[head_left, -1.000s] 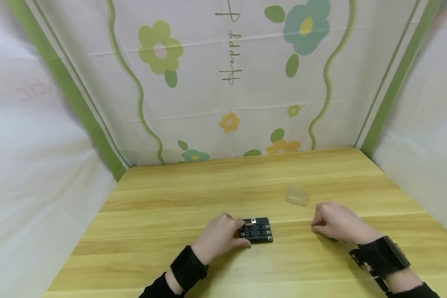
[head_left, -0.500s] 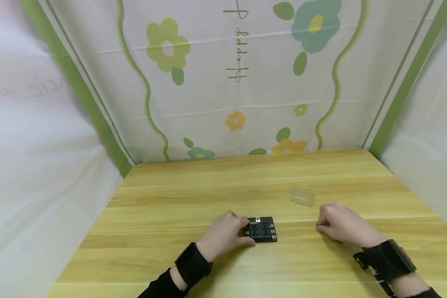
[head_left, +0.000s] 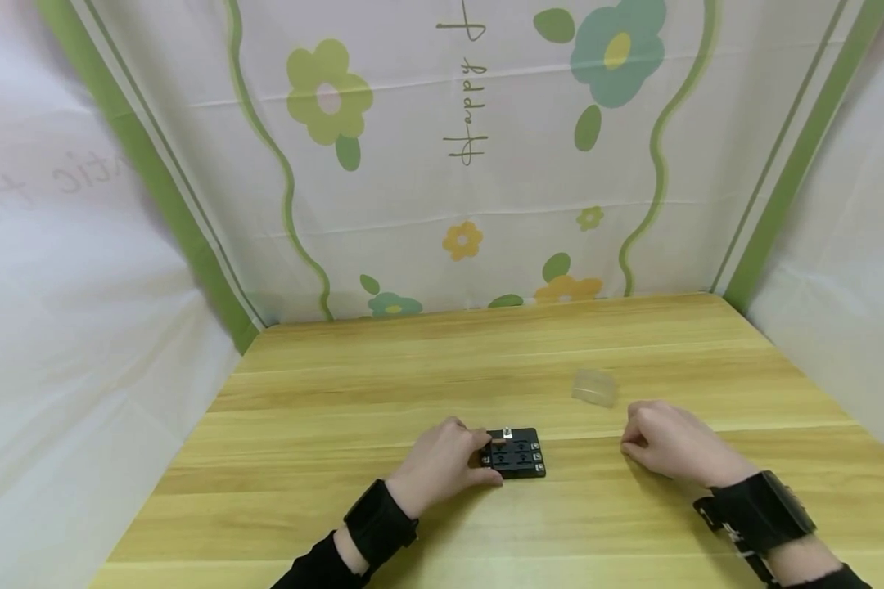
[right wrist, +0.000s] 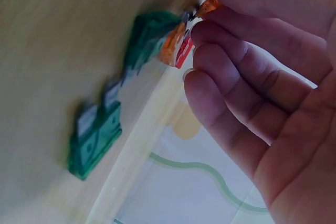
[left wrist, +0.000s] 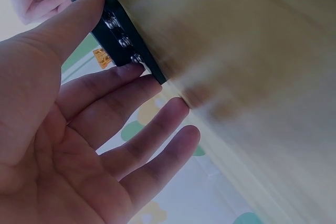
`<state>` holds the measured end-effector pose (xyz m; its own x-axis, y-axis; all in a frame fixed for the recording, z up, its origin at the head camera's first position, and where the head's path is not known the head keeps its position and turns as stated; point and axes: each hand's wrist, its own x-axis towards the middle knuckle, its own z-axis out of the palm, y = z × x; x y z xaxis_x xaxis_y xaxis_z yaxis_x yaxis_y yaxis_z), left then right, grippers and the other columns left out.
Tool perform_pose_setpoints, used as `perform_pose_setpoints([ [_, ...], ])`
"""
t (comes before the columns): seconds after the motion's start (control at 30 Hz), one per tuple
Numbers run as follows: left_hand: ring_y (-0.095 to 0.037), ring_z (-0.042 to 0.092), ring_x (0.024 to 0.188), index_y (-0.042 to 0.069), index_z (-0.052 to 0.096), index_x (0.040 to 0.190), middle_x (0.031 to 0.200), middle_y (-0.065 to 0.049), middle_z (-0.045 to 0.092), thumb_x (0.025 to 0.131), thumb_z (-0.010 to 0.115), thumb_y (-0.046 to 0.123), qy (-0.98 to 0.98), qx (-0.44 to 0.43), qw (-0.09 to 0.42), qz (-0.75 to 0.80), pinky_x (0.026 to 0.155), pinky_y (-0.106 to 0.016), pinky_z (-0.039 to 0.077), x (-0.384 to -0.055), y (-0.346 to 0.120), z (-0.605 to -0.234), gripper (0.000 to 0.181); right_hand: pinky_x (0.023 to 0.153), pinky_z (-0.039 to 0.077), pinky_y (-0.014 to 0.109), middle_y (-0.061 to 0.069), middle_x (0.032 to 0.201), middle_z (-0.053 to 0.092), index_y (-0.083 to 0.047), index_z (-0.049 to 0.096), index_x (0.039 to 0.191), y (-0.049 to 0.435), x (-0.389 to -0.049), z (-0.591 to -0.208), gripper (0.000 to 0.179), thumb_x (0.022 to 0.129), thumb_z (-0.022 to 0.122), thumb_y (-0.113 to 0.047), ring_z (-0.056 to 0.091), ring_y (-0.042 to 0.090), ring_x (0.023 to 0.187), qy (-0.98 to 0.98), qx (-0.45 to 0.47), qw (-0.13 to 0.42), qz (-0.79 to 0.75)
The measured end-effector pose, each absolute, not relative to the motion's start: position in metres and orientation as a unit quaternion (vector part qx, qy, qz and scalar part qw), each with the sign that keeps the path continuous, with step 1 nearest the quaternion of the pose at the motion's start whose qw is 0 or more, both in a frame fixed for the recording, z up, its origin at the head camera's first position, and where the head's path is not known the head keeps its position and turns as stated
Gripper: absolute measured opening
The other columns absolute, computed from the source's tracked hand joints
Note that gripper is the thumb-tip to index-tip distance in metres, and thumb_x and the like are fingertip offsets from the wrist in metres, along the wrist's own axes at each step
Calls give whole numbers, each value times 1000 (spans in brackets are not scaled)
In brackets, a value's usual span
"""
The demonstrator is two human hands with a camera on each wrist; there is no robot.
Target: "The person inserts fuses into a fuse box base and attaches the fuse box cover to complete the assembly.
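A black fuse block (head_left: 517, 454) lies on the wooden table, and my left hand (head_left: 442, 462) grips its left end between thumb and fingers. In the left wrist view the thumb presses one edge of the block (left wrist: 118, 38), fingertips touching the opposite edge. An orange blade fuse (left wrist: 102, 57) shows at the block's far side. To the right, my right hand (head_left: 670, 446) is low over the table, apart from the block. Its thumb and index finger pinch an orange blade fuse (right wrist: 208, 6). Beside these fingers lie green blade fuses (right wrist: 97, 142), another orange one (right wrist: 170, 45) and a red one (right wrist: 185, 51).
A clear plastic cover (head_left: 594, 388) lies beyond the block, to the upper left of the right hand. The wooden table (head_left: 383, 368) ends at a flower-printed cloth (head_left: 398, 196) at the back. White cloth walls (head_left: 81, 286) stand at both sides.
The head view has shifted slightly. A green bit seen under the right hand a second ago is hidden in the head view now. Both hands keep nearly the same places.
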<state>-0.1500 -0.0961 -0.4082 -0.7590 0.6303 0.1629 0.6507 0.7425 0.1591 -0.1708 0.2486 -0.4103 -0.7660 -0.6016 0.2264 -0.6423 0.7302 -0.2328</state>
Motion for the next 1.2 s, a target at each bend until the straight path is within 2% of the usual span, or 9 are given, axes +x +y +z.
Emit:
perform_pose_setpoints([
  [0.33, -11, 57, 76, 14, 73, 104, 87, 1, 70, 80, 77, 50, -932, -343, 57, -104, 69, -25, 48, -151, -99, -410, 43, 54, 34, 24, -14, 66, 40, -29, 61, 63, 247, -172, -409, 36, 83, 71, -1, 35, 2, 57, -929, 328, 78, 156],
  [0.53, -10, 56, 72, 14, 72, 100, 80, 2, 68, 80, 76, 51, -930, -348, 55, -108, 67, -24, 47, -151, -99, -413, 42, 55, 36, 24, -15, 68, 43, -28, 63, 66, 248, -172, -412, 32, 83, 72, -3, 38, 1, 59, -931, 320, 82, 154],
  [0.77, -10, 56, 73, 14, 73, 102, 84, 1, 70, 81, 76, 50, -930, -348, 57, -99, 69, -24, 47, -151, -97, -411, 42, 54, 37, 24, -17, 68, 44, -27, 66, 69, 251, -170, -412, 28, 82, 75, -3, 39, 0, 58, -927, 323, 99, 161],
  [1.2, -9, 56, 72, 14, 73, 101, 82, 1, 69, 81, 76, 50, -932, -343, 52, -101, 68, -24, 47, -149, -96, -408, 41, 55, 38, 25, -15, 70, 46, -26, 69, 73, 249, -167, -408, 24, 84, 74, -5, 40, 0, 59, -933, 308, 92, 161],
])
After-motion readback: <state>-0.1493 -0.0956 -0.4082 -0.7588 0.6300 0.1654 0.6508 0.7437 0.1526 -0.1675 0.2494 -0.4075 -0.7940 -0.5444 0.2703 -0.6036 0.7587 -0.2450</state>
